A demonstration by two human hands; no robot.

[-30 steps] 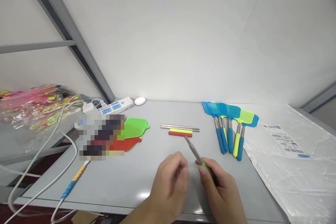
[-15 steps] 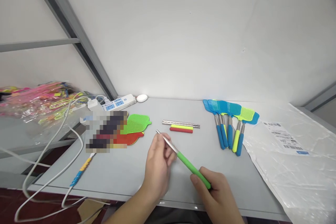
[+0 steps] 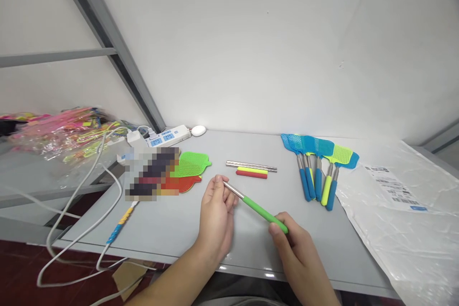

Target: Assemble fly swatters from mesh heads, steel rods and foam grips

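Our right grip (image 3: 296,244) is closed around the lower end of a green-sleeved metal rod (image 3: 260,209), while our left grip (image 3: 215,217) pinches its bare metal end between thumb and fingers. We hold the rod over the bench (image 3: 172,222), just below the centre of the frame, slanting from upper left down to lower right. Just above it, near the centre, we see slim metal tubes (image 3: 251,166) lying side by side, with a yellow sleeve (image 3: 255,170) and a red sleeve (image 3: 251,174) in front of them.

Left of centre, a green mesh swatter head (image 3: 193,164) partly covers a red swatter head (image 3: 183,184); beside them a patch is pixelated, so we cannot tell what it is. Right of centre we have a row of fly swatters (image 3: 318,184) with blue or yellow-green handles, their mesh heads overlapping. White plastic packaging (image 3: 398,234) with a printed label (image 3: 396,189) spreads across the lower right.

Toward the left, a white power strip (image 3: 170,136) sits beside a white oval object (image 3: 198,130), and clear plastic bags (image 3: 68,131) of brightly coloured items fill the far left.
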